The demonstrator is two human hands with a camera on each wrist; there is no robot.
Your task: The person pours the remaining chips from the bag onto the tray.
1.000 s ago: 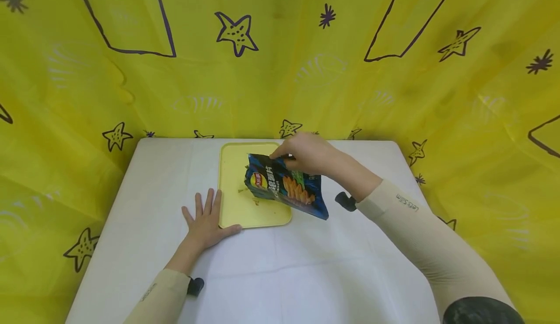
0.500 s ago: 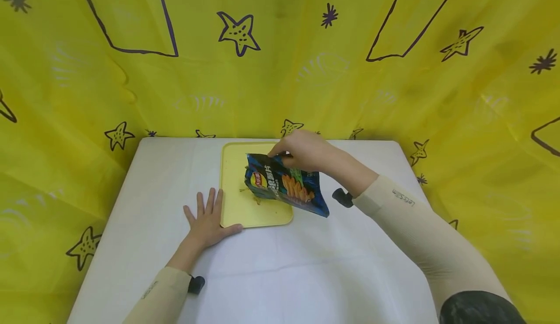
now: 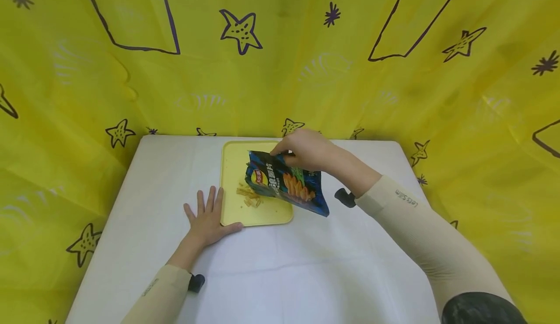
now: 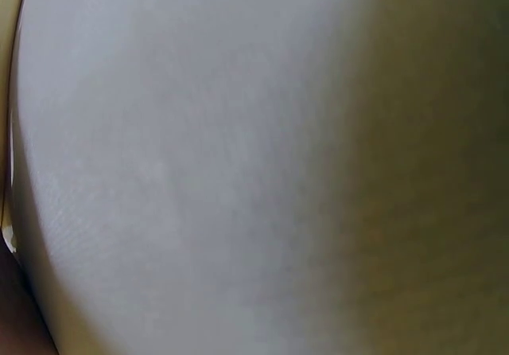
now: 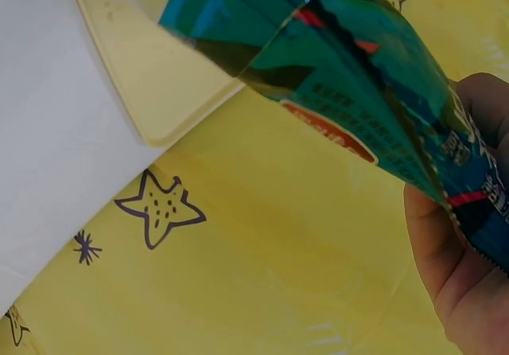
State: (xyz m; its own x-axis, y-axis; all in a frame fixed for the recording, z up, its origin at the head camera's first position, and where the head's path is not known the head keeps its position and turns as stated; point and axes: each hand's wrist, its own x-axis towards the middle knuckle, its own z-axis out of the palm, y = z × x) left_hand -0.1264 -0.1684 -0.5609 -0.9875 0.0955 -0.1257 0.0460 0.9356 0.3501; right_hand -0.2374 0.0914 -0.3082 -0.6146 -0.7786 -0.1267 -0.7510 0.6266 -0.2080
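Overhead, a person's right grip [image 3: 308, 150] bends down at the wrist, its arm in a beige sleeve [image 3: 415, 219] coming in from 4 o'clock, and pinches the bag [image 3: 286, 184] by its 12 o'clock edge. Flat and palm down, the left grip [image 3: 207, 227] lies at 8 o'clock of the tray [image 3: 232, 168] with fingers straight and spread, holding nothing; its index finger meets the tray's side and its thumb runs along the 6 o'clock edge. The bag hangs over the tray, slanting so that its 4 o'clock corner reaches past the rim above the white desk [image 3: 284, 270]. It is creased, dark blue and black, with white lettering, a round red-and-yellow logo and orange crisps pictured. Pale chips [image 3: 248, 196] lie heaped on the tray, by the bag's 8 o'clock end. Only the right wrist view shows the bag's teal back, with a seam, small print and an orange label [image 5: 332, 132], against the star-printed yellow curtain [image 5: 262, 267]. From the left wrist there is mostly blurred white desk, and that grip's fingers cannot be made out
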